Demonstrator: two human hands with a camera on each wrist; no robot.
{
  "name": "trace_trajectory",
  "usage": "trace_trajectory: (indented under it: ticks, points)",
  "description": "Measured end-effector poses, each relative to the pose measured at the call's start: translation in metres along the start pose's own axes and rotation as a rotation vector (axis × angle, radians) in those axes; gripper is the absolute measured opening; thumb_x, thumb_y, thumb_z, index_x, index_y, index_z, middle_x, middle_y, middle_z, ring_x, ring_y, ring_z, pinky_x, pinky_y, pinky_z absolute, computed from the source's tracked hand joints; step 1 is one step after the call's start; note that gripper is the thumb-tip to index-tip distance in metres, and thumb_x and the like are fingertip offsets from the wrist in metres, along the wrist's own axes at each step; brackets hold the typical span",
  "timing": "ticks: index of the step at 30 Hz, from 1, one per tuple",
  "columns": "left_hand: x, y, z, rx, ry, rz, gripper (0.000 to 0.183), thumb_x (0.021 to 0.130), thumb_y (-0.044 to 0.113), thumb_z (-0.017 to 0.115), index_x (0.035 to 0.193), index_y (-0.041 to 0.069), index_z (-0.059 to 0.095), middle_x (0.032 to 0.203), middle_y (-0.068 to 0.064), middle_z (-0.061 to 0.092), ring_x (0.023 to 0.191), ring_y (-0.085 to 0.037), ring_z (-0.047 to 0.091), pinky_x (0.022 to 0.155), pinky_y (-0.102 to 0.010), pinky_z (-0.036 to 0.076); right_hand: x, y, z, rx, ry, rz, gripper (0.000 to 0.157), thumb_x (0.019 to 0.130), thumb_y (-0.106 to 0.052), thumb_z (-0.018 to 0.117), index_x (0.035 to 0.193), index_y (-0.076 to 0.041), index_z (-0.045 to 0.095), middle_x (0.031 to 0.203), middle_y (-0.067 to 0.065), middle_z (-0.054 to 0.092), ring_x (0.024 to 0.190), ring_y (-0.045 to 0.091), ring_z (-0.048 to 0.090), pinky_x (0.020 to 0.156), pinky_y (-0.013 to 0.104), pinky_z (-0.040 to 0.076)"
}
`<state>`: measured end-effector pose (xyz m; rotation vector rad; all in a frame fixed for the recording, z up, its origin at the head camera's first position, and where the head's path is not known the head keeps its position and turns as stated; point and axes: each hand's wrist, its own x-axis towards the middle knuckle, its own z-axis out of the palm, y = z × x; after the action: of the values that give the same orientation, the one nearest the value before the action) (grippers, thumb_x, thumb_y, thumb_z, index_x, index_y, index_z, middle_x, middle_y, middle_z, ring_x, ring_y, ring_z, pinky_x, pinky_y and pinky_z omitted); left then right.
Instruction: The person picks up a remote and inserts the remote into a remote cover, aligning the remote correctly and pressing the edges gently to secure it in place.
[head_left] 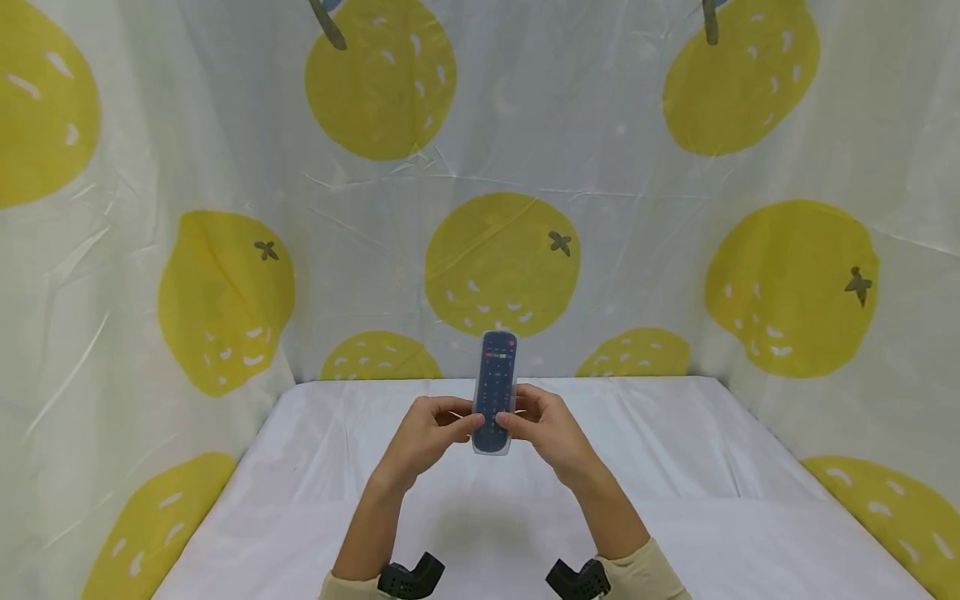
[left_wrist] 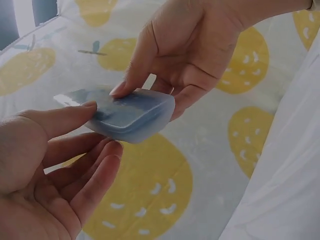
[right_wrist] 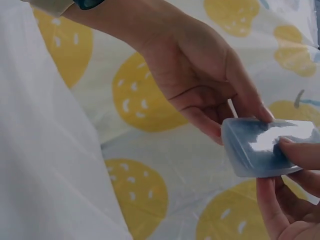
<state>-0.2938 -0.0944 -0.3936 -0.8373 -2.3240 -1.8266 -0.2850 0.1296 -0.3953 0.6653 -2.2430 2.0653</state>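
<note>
A dark blue remote control (head_left: 496, 387) in a clear, cloudy sleeve stands nearly upright above the white surface, buttons toward the head camera. My left hand (head_left: 427, 433) grips its lower left edge, thumb on the front and fingers behind. On the opposite edge my right hand (head_left: 551, 433) pinches it the same way. Both wrist views show the lower end of the remote control (left_wrist: 135, 115) close up, its sleeve rounded and glossy. There the thumbs press the button face while curled fingers support the back and sides.
A white cloth-covered table (head_left: 637, 467) lies below the hands. Pale curtains (head_left: 517, 158) printed with yellow fruit enclose it at the back and on both sides. Black wrist cameras (head_left: 411, 577) sit at the beige cuffs.
</note>
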Motion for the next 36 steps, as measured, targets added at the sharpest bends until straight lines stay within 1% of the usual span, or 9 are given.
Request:
trace_trajectory:
  ticks: [3,6,11,14,18,23,26,31,36]
  points:
    - [0.001,-0.002,0.001,-0.006,0.053,0.016,0.028,0.097,0.019,0.076,0.121,0.006,0.075,0.107,-0.007,0.071,0.093,-0.024,0.071,0.081,-0.035,0.060,0.000,0.002,0.000,-0.034,-0.002,0.015,0.039,0.099,-0.009,0.072,0.135,0.000,0.063,0.114,0.016,0.067,0.103,0.032,0.069,0.094,0.046,0.055]
    - [0.002,-0.003,0.001,-0.016,0.082,0.039,0.028,0.097,0.016,0.075,0.124,0.008,0.074,0.108,-0.008,0.069,0.095,-0.026,0.070,0.081,-0.036,0.061,0.000,0.004,0.002,-0.075,-0.001,0.032,0.037,0.098,-0.011,0.073,0.133,-0.005,0.066,0.113,0.013,0.067,0.101,0.029,0.069,0.092,0.045,0.055]
    - [0.004,-0.006,0.001,-0.013,0.079,0.065,0.027,0.098,0.016,0.073,0.123,0.006,0.075,0.108,-0.007,0.071,0.096,-0.026,0.069,0.080,-0.036,0.060,0.003,0.007,0.003,-0.107,0.016,0.023,0.037,0.098,-0.014,0.073,0.134,-0.006,0.066,0.114,0.012,0.067,0.101,0.029,0.068,0.090,0.046,0.056]
    - [0.006,-0.011,0.002,-0.019,0.070,0.055,0.026,0.098,0.015,0.073,0.122,0.004,0.075,0.108,-0.008,0.071,0.095,-0.027,0.069,0.078,-0.034,0.059,0.004,0.011,0.001,-0.106,0.021,0.021,0.037,0.098,-0.014,0.073,0.134,-0.004,0.066,0.114,0.013,0.067,0.102,0.029,0.069,0.090,0.046,0.057]
    - [0.007,-0.020,0.005,-0.021,0.052,0.016,0.024,0.098,0.013,0.074,0.120,0.003,0.075,0.107,-0.010,0.070,0.091,-0.029,0.068,0.077,-0.033,0.059,0.006,0.019,-0.003,-0.107,0.015,0.053,0.038,0.098,-0.015,0.073,0.133,-0.002,0.065,0.113,0.013,0.067,0.101,0.029,0.069,0.089,0.046,0.058]
    - [0.012,-0.029,0.008,0.010,0.021,-0.030,0.024,0.098,0.013,0.074,0.118,0.002,0.075,0.105,-0.010,0.071,0.085,-0.027,0.070,0.076,-0.036,0.060,0.009,0.030,-0.008,-0.111,0.005,0.120,0.037,0.097,-0.014,0.074,0.130,0.000,0.066,0.110,0.013,0.067,0.099,0.028,0.069,0.083,0.044,0.060]
    - [0.017,-0.034,0.008,0.016,-0.004,-0.071,0.025,0.098,0.015,0.073,0.118,0.000,0.074,0.106,-0.010,0.072,0.087,-0.025,0.070,0.078,-0.038,0.060,0.011,0.035,-0.011,-0.114,-0.001,0.154,0.036,0.097,-0.014,0.075,0.128,0.001,0.066,0.110,0.013,0.067,0.099,0.027,0.068,0.082,0.044,0.061]
    - [0.021,-0.047,0.010,-0.008,-0.032,-0.192,0.029,0.098,0.017,0.073,0.118,-0.004,0.071,0.106,-0.011,0.073,0.087,-0.024,0.072,0.079,-0.037,0.061,0.013,0.048,-0.014,-0.095,-0.028,0.227,0.039,0.096,-0.015,0.076,0.128,0.004,0.063,0.106,0.014,0.069,0.096,0.026,0.070,0.081,0.045,0.061]
    - [0.023,-0.061,0.018,-0.059,-0.027,-0.300,0.030,0.097,0.014,0.074,0.116,-0.008,0.070,0.098,-0.012,0.074,0.081,-0.024,0.073,0.073,-0.036,0.062,0.011,0.062,-0.019,-0.040,-0.045,0.297,0.041,0.097,-0.014,0.075,0.127,0.008,0.059,0.103,0.015,0.072,0.092,0.025,0.072,0.082,0.044,0.061]
